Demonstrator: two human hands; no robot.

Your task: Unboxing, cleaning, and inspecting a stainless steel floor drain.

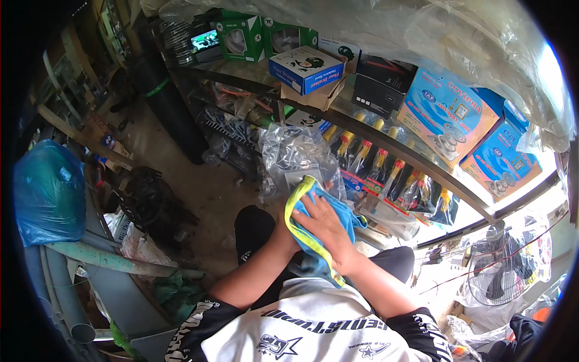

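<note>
Right hand flat, fingers spread, pressing blue-and-yellow cloth, left hand hidden beneath cloth, finger state indeterminate, clear plastic bag just above cloth, shelf behind bag

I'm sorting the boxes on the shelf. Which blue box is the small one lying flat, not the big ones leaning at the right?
The small blue and white box resting on a brown carton, upper middle. The two large blue boxes lean further right.

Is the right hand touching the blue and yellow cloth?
Touching: the head view shows the right hand pressed flat on the blue and yellow cloth.
</note>
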